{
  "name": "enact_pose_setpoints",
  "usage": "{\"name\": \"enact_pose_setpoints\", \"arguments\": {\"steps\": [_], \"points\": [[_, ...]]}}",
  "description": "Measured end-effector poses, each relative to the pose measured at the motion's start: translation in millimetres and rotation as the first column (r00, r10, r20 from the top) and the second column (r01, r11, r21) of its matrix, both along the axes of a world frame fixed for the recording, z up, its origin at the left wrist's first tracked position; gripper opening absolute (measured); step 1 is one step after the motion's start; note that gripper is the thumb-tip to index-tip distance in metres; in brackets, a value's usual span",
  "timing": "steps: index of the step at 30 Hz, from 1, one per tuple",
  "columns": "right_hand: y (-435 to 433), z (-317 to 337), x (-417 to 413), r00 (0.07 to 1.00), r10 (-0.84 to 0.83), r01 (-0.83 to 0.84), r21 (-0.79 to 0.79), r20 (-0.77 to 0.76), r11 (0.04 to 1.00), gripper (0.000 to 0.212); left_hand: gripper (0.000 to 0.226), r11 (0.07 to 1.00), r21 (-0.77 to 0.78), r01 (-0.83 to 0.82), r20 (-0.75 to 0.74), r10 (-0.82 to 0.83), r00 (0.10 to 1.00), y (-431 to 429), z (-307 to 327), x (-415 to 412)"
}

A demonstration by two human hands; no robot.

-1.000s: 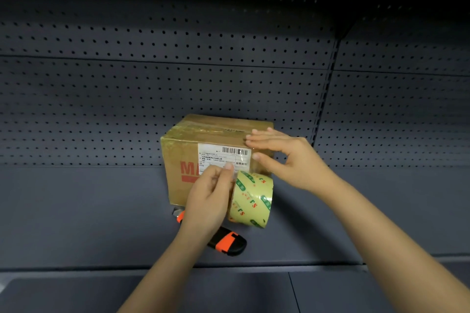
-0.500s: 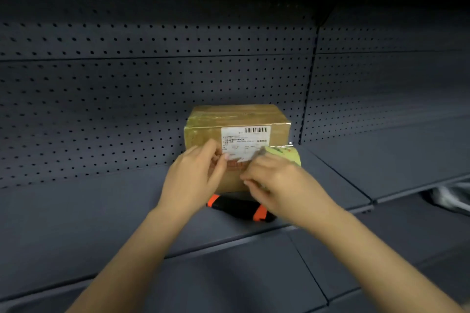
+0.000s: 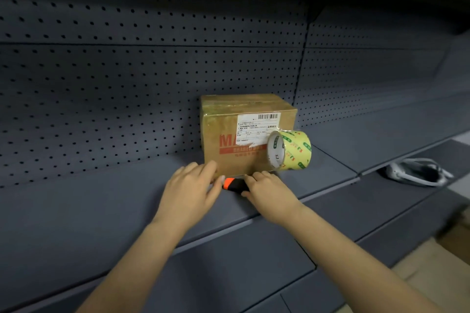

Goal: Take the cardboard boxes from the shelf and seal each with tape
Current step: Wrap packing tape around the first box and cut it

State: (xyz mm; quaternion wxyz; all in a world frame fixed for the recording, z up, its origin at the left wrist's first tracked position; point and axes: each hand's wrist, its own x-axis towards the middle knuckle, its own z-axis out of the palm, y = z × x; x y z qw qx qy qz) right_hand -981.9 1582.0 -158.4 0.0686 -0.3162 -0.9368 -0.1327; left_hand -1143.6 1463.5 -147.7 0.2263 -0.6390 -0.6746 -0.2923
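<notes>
Box: the brown cardboard box [image 3: 229,124] stands upright on the dark grey metal shelf [image 3: 101,201], its back close to the grey perforated back panel [image 3: 127,84]. Glossy clear tape shows across its top and front.
Label: a white shipping label with a barcode [image 3: 256,127] sits on the upper front face, above red printed lettering.
Tape: the roll of clear tape with green and red print [image 3: 295,150] hangs tilted at the box's front right corner. A clear strip runs from its top to the box face by the label. Whether its lower edge touches the shelf, I cannot tell.
Knife: an orange and black utility knife [image 3: 232,184] lies on the shelf just in front of the box's bottom edge, orange end pointing left.
Left hand: the left hand [image 3: 190,188] lies palm down with fingers straight and together, holding nothing. Its tips are at the box's lower left front edge, and one fingertip is just beside the knife's orange end.
Right hand: the right hand [image 3: 269,192] is over the knife's black body, fingers curled across the top and thumb on the near side, gripping it.
Lower right: a white strapped object [image 3: 407,173], too blurred to name, rests on a lower shelf [image 3: 381,201].
</notes>
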Motion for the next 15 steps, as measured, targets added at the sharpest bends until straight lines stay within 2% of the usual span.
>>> {"name": "enact_pose_setpoints", "arguments": {"steps": [3,9,15], "points": [[-11.9,13.1,11.5,1.0,-0.014,0.013,-0.022,-0.025,1.0,0.04,0.032,0.999,0.038,0.005,-0.021,-0.005,1.0,-7.3,6.9,-2.3],[-40.0,76.1,62.9,0.957,0.053,-0.07,-0.05,-0.287,0.996,0.04,0.03,0.985,0.168,0.032,-0.055,-0.023,0.998,-18.5,39.7,-0.2],[-21.5,125.4,94.2,0.942,0.047,-0.058,-0.024,-0.331,0.998,0.039,0.027,0.978,0.196,0.069,-0.082,-0.054,0.995,6.6,56.5,24.8]]}}
